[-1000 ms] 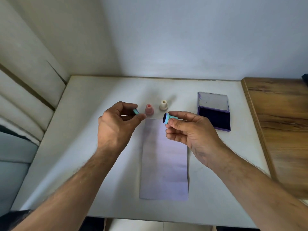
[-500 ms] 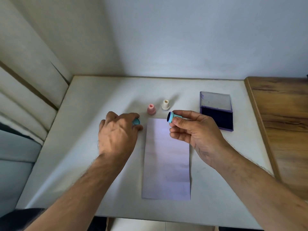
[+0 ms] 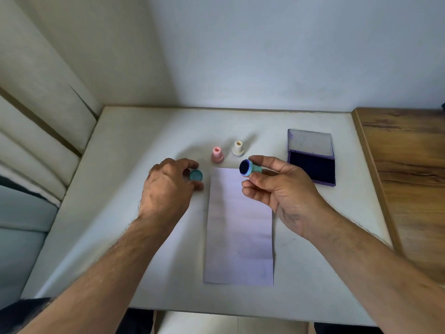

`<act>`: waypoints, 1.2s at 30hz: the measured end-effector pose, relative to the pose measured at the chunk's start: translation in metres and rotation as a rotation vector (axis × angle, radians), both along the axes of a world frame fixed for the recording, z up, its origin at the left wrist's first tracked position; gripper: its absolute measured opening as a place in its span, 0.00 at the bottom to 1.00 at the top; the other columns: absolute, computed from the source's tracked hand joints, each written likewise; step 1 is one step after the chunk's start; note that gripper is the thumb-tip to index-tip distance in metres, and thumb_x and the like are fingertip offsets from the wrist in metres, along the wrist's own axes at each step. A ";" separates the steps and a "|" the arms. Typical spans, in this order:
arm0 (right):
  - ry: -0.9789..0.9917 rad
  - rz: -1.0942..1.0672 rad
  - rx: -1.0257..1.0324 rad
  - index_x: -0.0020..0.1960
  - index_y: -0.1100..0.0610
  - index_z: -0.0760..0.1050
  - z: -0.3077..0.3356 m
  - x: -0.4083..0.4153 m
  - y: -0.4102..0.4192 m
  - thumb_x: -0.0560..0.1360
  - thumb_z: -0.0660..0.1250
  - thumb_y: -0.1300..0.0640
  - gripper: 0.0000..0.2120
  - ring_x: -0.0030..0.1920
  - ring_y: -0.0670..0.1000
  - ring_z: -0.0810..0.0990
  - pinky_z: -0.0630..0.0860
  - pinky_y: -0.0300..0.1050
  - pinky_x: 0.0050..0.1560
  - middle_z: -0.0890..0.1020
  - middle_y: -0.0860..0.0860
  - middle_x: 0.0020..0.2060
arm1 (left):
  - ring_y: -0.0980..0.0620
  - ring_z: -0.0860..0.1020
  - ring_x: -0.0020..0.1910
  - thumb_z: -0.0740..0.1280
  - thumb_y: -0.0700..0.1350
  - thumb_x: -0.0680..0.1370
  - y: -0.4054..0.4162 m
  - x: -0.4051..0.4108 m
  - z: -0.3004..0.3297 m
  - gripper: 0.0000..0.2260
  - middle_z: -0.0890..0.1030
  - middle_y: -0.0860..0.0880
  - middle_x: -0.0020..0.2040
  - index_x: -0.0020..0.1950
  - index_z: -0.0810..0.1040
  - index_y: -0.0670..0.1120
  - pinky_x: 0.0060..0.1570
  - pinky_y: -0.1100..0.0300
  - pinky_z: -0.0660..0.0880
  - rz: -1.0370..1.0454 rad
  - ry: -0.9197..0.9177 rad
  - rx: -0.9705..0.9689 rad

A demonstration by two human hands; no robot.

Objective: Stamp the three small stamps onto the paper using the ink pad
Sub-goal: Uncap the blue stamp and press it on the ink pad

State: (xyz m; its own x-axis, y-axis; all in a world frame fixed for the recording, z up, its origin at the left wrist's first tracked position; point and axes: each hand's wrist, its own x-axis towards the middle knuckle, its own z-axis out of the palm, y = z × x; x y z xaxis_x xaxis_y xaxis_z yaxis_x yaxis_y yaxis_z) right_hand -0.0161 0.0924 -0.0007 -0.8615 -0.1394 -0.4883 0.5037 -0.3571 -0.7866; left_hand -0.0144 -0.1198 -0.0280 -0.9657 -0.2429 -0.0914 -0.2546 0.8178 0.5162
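My right hand (image 3: 284,191) holds a teal stamp (image 3: 251,168) on its side above the top of the paper (image 3: 239,227), its dark inked face turned left. My left hand (image 3: 166,189) rests on the table left of the paper, with thumb and fingers around a teal cap (image 3: 196,175) that lies flat on the surface. A pink stamp (image 3: 217,155) and a cream stamp (image 3: 238,148) stand upright just beyond the paper's top edge. The open ink pad (image 3: 311,168) lies to the right, with its lid (image 3: 309,142) folded back.
The white table (image 3: 134,150) meets a wall at the back and a padded surface on the left. A wooden surface (image 3: 407,169) borders it on the right. The table's front edge runs just below the paper.
My left hand has come down from in front of the pink stamp and set the teal cap on the table left of the paper. The right hand kept the teal stamp nearly still.
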 end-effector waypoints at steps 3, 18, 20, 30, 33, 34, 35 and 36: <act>-0.013 0.012 -0.138 0.48 0.60 0.82 0.002 0.000 -0.001 0.74 0.64 0.76 0.14 0.34 0.54 0.85 0.82 0.44 0.38 0.84 0.57 0.36 | 0.54 0.77 0.48 0.75 0.42 0.71 -0.002 -0.002 0.002 0.18 0.77 0.62 0.39 0.59 0.81 0.55 0.45 0.62 0.70 0.036 -0.020 0.033; 0.056 0.123 -0.325 0.44 0.57 0.84 0.007 0.002 -0.002 0.67 0.66 0.74 0.15 0.36 0.54 0.85 0.82 0.44 0.39 0.85 0.57 0.39 | 0.48 0.75 0.48 0.71 0.35 0.73 0.026 0.006 0.015 0.17 0.83 0.52 0.48 0.58 0.83 0.53 0.45 0.64 0.66 -0.114 0.302 -0.048; 0.062 0.113 -0.287 0.48 0.60 0.83 0.008 0.003 0.001 0.71 0.63 0.75 0.15 0.37 0.54 0.85 0.82 0.44 0.40 0.85 0.58 0.39 | 0.46 0.76 0.48 0.72 0.36 0.73 0.035 0.008 0.016 0.16 0.84 0.50 0.48 0.58 0.83 0.51 0.46 0.63 0.67 -0.155 0.305 -0.042; 0.181 -0.157 0.303 0.49 0.60 0.83 0.019 -0.024 0.034 0.74 0.70 0.69 0.07 0.38 0.52 0.85 0.84 0.43 0.42 0.86 0.52 0.38 | 0.46 0.76 0.62 0.73 0.50 0.74 0.054 0.021 0.008 0.19 0.81 0.49 0.61 0.64 0.80 0.50 0.60 0.54 0.72 -0.381 0.164 -0.072; 0.259 -0.144 0.778 0.53 0.54 0.84 0.012 -0.032 0.059 0.73 0.73 0.64 0.10 0.39 0.48 0.86 0.84 0.45 0.46 0.86 0.50 0.45 | 0.47 0.69 0.72 0.72 0.54 0.75 0.056 0.023 0.005 0.23 0.75 0.49 0.70 0.68 0.77 0.49 0.69 0.50 0.67 -0.433 0.104 -0.094; 0.274 -0.131 0.912 0.54 0.53 0.83 0.008 -0.032 0.063 0.72 0.74 0.63 0.12 0.38 0.47 0.86 0.84 0.45 0.46 0.85 0.48 0.44 | 0.47 0.66 0.74 0.71 0.55 0.75 0.056 0.023 0.004 0.24 0.73 0.48 0.71 0.69 0.76 0.48 0.71 0.48 0.65 -0.451 0.091 -0.109; 0.299 -0.116 1.027 0.54 0.52 0.82 0.005 -0.033 0.064 0.72 0.75 0.61 0.13 0.38 0.48 0.86 0.84 0.46 0.46 0.85 0.48 0.44 | 0.47 0.64 0.75 0.70 0.56 0.75 0.056 0.023 0.003 0.25 0.72 0.47 0.73 0.70 0.75 0.48 0.72 0.48 0.64 -0.466 0.087 -0.122; 0.329 -0.100 1.115 0.54 0.52 0.81 0.003 -0.033 0.064 0.71 0.75 0.59 0.12 0.39 0.49 0.86 0.83 0.45 0.45 0.85 0.48 0.44 | 0.46 0.64 0.75 0.71 0.56 0.75 0.056 0.024 0.001 0.25 0.71 0.46 0.73 0.70 0.75 0.48 0.73 0.48 0.63 -0.476 0.092 -0.131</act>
State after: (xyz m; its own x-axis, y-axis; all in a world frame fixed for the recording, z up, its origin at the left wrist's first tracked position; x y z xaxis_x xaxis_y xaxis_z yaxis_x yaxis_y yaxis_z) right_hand -0.0493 0.1567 0.0025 -0.9522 0.3016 -0.0489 0.2261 0.5881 -0.7765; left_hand 0.0098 -0.0640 -0.0267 -0.9747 0.2233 0.0006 0.2045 0.8914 0.4044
